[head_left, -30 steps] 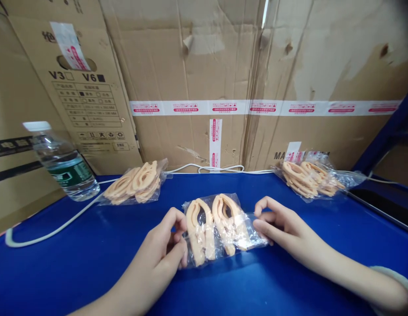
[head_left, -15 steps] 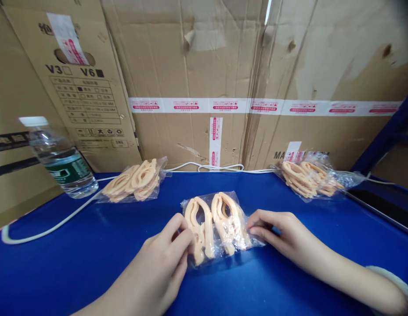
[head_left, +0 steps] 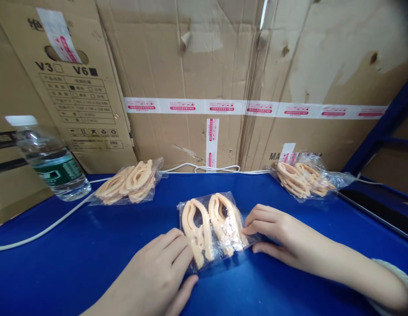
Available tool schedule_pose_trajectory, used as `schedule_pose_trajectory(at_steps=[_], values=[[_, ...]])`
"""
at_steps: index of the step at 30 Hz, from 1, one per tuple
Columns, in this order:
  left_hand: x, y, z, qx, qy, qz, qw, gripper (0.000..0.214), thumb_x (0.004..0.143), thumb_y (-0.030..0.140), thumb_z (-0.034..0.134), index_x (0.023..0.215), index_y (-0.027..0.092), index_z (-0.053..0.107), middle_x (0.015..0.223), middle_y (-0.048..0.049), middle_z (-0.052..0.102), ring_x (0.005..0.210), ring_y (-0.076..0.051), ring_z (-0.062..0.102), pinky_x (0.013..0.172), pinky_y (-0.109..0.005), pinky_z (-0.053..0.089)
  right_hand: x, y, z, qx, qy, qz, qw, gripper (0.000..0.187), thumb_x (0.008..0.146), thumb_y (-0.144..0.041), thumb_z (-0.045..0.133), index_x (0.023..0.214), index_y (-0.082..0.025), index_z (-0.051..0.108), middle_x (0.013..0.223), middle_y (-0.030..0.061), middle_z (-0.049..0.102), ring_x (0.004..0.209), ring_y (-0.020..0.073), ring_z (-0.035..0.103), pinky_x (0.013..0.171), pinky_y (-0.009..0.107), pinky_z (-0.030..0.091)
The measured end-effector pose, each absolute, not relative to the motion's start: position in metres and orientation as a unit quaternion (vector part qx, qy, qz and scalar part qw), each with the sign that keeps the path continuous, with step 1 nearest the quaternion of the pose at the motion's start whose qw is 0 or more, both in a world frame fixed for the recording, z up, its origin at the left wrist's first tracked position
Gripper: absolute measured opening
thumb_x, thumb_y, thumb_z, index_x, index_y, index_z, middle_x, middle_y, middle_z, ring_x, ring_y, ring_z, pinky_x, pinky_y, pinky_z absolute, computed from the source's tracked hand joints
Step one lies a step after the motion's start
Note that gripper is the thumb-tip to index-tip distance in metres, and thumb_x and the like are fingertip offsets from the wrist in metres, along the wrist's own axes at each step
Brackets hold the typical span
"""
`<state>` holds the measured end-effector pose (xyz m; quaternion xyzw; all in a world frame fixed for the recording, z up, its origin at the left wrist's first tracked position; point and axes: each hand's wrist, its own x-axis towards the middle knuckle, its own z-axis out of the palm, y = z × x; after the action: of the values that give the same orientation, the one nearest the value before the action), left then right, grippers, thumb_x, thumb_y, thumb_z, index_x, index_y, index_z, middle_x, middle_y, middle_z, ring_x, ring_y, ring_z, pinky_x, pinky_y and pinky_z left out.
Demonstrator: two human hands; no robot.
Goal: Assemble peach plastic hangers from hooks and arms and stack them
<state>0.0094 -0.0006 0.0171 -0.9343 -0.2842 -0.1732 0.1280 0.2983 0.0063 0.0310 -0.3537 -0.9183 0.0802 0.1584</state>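
Observation:
A clear plastic bag (head_left: pixel 204 268) lies on the blue tabletop in front of me, holding beige pieces that look like folding hangers (head_left: pixel 195 230), two stacks side by side. My left hand (head_left: pixel 157 267) rests at its left edge, fingertips against the plastic and thumb spread away below. On the other side, my right hand (head_left: pixel 272 232) touches the right edge with its fingers, its thumb apart underneath. Neither hand is closed round the bag. Similar bagged beige hangers lie at the back left (head_left: pixel 138 177) and back right (head_left: pixel 292 177).
A water bottle (head_left: pixel 55 164) with a green label stands at the left. One white cable (head_left: pixel 42 235) runs along the back and left of the blue table (head_left: pixel 124 228). Cardboard boxes (head_left: pixel 177 140) form a wall behind. A dark flat object (head_left: pixel 378 213) lies at the right edge.
Both thumbs have moved away from the fingers, so the pinch on the bag has loosened. The bag stays almost in place; the view has shifted slightly.

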Motion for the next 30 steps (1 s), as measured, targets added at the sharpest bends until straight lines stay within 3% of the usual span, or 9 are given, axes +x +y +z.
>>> schedule_pose_trajectory(at_steps=[5,9,12,15,18,22,26,30], values=[[0.009,0.004,0.011,-0.939,-0.269,-0.152,0.154,0.015,0.083,0.008,0.050,0.083,0.017,0.062,0.080,-0.0058,0.067,0.073,-0.024,0.063,0.063,-0.034,0.053,0.297,0.011,0.026,-0.323,-0.931,0.041,0.164,0.018,0.097,-0.019,0.047,0.106,-0.018,0.063,0.093,0.0068,0.064,0.088,0.0180,0.058,0.083,0.034,0.045],[0.009,0.006,0.006,-0.941,-0.260,-0.136,0.170,0.019,0.075,0.001,0.048,0.078,0.017,0.057,0.076,-0.0050,0.063,0.069,-0.023,0.059,0.060,-0.033,0.047,0.295,0.008,0.031,-0.314,-0.939,-0.001,0.144,0.021,0.099,-0.019,0.043,0.100,-0.018,0.064,0.089,0.0061,0.064,0.083,0.0175,0.057,0.077,0.033,0.044],[0.007,0.006,0.015,-0.946,-0.274,-0.133,0.114,0.020,0.070,0.000,0.048,0.077,0.018,0.053,0.079,-0.0037,0.062,0.071,-0.021,0.057,0.060,-0.030,0.043,0.293,0.006,0.034,-0.305,-0.939,-0.006,0.158,0.023,0.099,-0.017,0.040,0.098,-0.018,0.063,0.089,0.0071,0.063,0.084,0.0184,0.056,0.077,0.033,0.045],[0.003,0.004,0.032,-0.938,-0.309,-0.161,0.000,0.016,0.076,0.004,0.048,0.073,0.020,0.047,0.074,-0.0005,0.058,0.068,-0.017,0.052,0.059,-0.027,0.038,0.290,0.005,0.037,-0.304,-0.924,0.040,0.228,0.021,0.098,-0.016,0.041,0.099,-0.019,0.061,0.096,0.0084,0.062,0.090,0.0181,0.057,0.081,0.032,0.046],[-0.001,0.002,0.047,-0.903,-0.332,-0.251,-0.108,0.019,0.086,0.012,0.042,0.069,0.020,0.043,0.070,0.0014,0.053,0.068,-0.016,0.050,0.062,-0.026,0.036,0.283,0.005,0.041,-0.339,-0.869,0.087,0.349,0.014,0.098,-0.021,0.044,0.094,-0.020,0.057,0.099,0.0072,0.061,0.092,0.0174,0.057,0.083,0.030,0.047],[-0.007,0.008,0.056,-0.808,-0.368,-0.404,-0.221,0.025,0.091,0.025,0.040,0.067,0.020,0.044,0.066,0.0028,0.048,0.065,-0.015,0.047,0.061,-0.026,0.036,0.262,0.007,0.048,-0.379,-0.793,0.118,0.462,0.018,0.099,-0.031,0.044,0.087,-0.021,0.053,0.088,0.0036,0.060,0.081,0.0171,0.057,0.074,0.030,0.047],[-0.016,0.027,0.056,-0.707,-0.389,-0.541,-0.236,0.027,0.088,0.034,0.048,0.065,0.021,0.047,0.062,0.0037,0.047,0.061,-0.015,0.047,0.058,-0.025,0.038,0.227,0.024,0.055,-0.381,-0.748,0.117,0.530,0.021,0.098,-0.034,0.043,0.085,-0.021,0.051,0.071,-0.0013,0.053,0.064,0.0142,0.051,0.060,0.026,0.041],[-0.033,0.052,0.056,-0.645,-0.408,-0.619,-0.185,0.025,0.089,0.041,0.049,0.073,0.021,0.051,0.065,0.0039,0.049,0.061,-0.015,0.049,0.057,-0.024,0.039,0.185,0.056,0.063,-0.365,-0.716,0.114,0.584,0.017,0.095,-0.031,0.042,0.084,-0.021,0.049,0.070,-0.0018,0.053,0.064,0.0146,0.051,0.061,0.026,0.040]])
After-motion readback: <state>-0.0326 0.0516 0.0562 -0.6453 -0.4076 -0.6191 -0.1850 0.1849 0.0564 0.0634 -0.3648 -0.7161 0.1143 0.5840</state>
